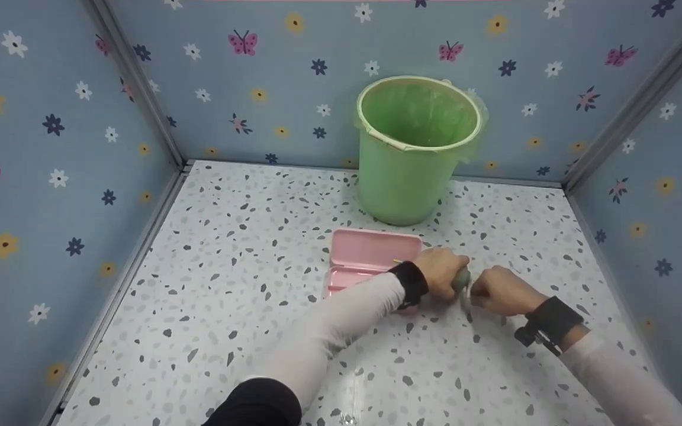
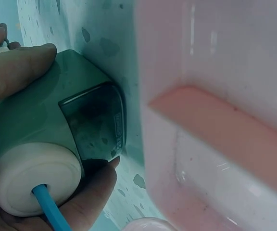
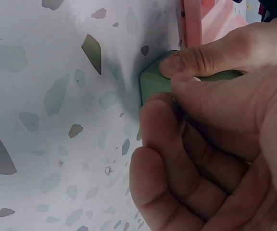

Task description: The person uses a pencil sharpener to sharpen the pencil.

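My left hand (image 1: 440,273) grips a green pencil sharpener (image 2: 37,103) with a dark see-through shavings window and a pale round front. A blue pencil (image 2: 52,209) sticks into the hole in that front. On the sharpener's other side, my right hand (image 1: 505,291) has its fingers curled and pinches the sharpener's pale crank handle (image 1: 466,297), mostly hidden by the fingers. Just left of the sharpener lies an open pink pencil case (image 1: 376,248), partly covered by my left forearm. Its divider (image 2: 225,120) shows large in the left wrist view.
A green bucket (image 1: 403,183) with a bag liner stands behind the pencil case against the back wall. Blue patterned panels (image 1: 258,118) enclose the speckled white table (image 1: 228,236) at the back and both sides. A thin yellow piece (image 1: 397,261) shows above the left wrist.
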### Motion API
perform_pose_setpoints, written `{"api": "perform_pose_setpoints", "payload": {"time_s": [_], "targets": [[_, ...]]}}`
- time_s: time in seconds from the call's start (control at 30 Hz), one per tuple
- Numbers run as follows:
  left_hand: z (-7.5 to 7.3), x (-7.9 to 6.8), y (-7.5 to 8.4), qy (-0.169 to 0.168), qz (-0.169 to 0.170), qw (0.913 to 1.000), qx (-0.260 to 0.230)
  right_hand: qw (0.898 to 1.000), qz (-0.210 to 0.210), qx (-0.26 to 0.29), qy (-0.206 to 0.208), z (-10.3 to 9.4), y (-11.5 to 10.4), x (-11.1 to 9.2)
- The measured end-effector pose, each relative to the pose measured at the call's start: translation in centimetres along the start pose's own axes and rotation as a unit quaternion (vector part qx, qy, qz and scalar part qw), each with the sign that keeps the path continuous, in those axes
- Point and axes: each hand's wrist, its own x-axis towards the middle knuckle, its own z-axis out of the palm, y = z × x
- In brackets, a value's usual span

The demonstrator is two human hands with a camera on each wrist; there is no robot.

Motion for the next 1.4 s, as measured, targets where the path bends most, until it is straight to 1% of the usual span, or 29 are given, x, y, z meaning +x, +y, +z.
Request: {"api": "perform_pose_setpoints", "payload": {"time_s": [0.13, 0.3, 0.57, 0.67, 0.8, 0.97, 1.07, 1.13, 1.27, 1.4], "targets": [[0.0, 0.0, 0.1, -0.003, -0.004, 1.0, -0.008, 1.0, -0.003, -0.011, -0.003, -0.4, -0.2, -0.1], [0.0, -0.1, 0.1, 0.0, -0.012, 0.9998, -0.018, 1.0, -0.012, -0.02, 0.004, -0.6, -0.4, 0.0], [0.3, 0.3, 0.5, 0.002, -0.011, 0.9999, -0.001, 1.0, -0.013, -0.023, 0.009, -1.1, -0.4, -0.4], [0.3, 0.2, 0.5, 0.009, -0.012, 0.9999, -0.002, 0.999, -0.017, -0.028, 0.014, -1.6, -0.5, -0.4], [0.2, 0.0, 0.2, 0.01, -0.012, 0.9998, -0.01, 0.999, -0.016, -0.023, 0.02, -2.1, -0.5, -0.2], [0.1, 0.3, -0.1, -0.005, -0.024, 0.9995, -0.019, 0.998, -0.024, -0.02, 0.05, -2.5, -0.1, 0.3], [0.1, 0.4, -0.2, -0.015, -0.033, 0.999, -0.026, 0.998, -0.03, -0.023, 0.055, -2.6, 0.1, 0.4], [0.1, 0.3, -0.1, -0.018, -0.032, 0.9989, -0.029, 0.997, -0.036, -0.028, 0.057, -2.7, 0.1, 0.4], [0.0, 0.1, -0.1, -0.006, -0.027, 0.9991, -0.033, 0.996, -0.044, -0.037, 0.071, -3.1, 0.2, 0.6], [0.1, -0.1, 0.2, 0.005, -0.02, 0.9993, -0.031, 0.996, -0.033, -0.035, 0.074, -3.4, 0.4, 0.6]]}}
